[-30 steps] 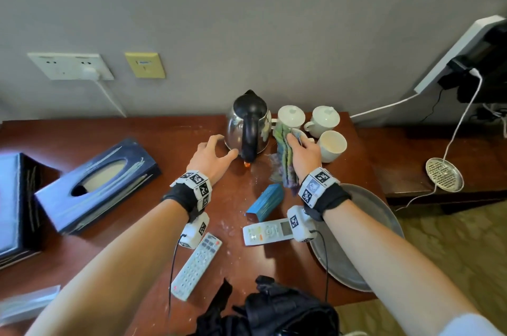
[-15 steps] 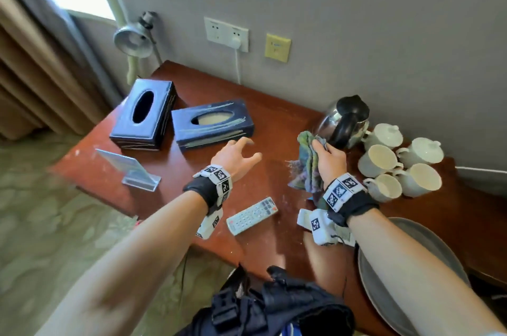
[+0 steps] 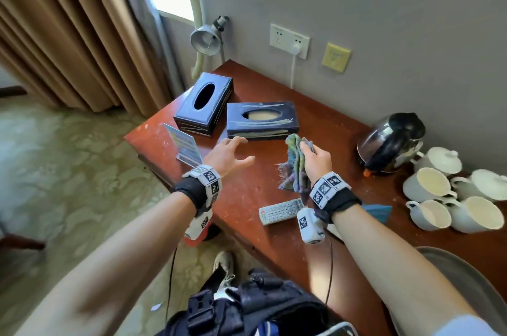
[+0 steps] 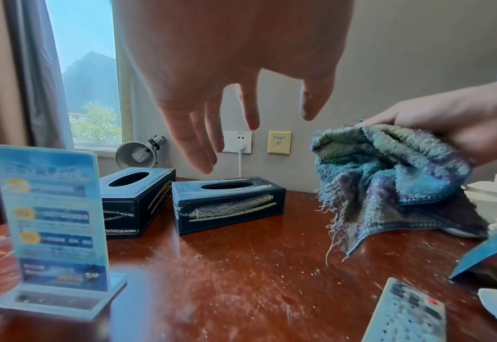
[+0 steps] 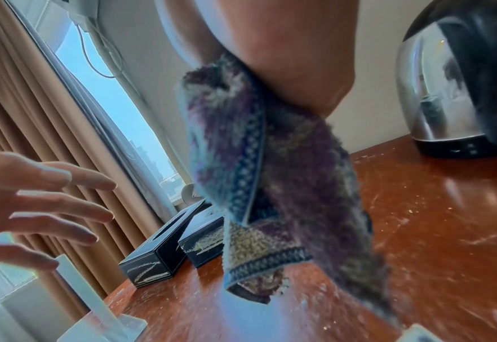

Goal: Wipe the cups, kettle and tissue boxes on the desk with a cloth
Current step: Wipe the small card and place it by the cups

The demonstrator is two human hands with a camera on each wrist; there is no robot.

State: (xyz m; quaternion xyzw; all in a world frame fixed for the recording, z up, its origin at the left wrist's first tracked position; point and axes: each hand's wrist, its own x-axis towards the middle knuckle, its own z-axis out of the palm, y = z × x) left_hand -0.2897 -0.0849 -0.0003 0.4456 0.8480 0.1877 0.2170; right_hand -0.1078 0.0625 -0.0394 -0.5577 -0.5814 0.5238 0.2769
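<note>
Two dark blue tissue boxes stand side by side at the desk's far left: the left box (image 3: 204,104) (image 4: 136,201) and the right box (image 3: 262,120) (image 4: 228,204). My left hand (image 3: 231,156) (image 4: 227,104) hovers open above the desk just in front of the right box, fingers spread, holding nothing. My right hand (image 3: 315,161) grips a bunched blue-purple cloth (image 3: 295,168) (image 4: 387,175) (image 5: 270,185), which hangs above the desk to the right of the boxes. The steel kettle (image 3: 391,142) (image 5: 458,88) stands at the right, with white cups (image 3: 428,184) beside it.
An acrylic sign stand (image 3: 182,146) (image 4: 51,222) sits at the desk's front left edge. A white remote (image 3: 281,211) lies near my right wrist, next to a blue packet (image 3: 378,212). A grey tray (image 3: 466,281) lies at the front right. A lamp (image 3: 207,39) stands behind the boxes.
Both hands have left the kettle and moved left toward the tissue boxes. The right hand carries the cloth along. My view has swung left, bringing the window and curtain in.
</note>
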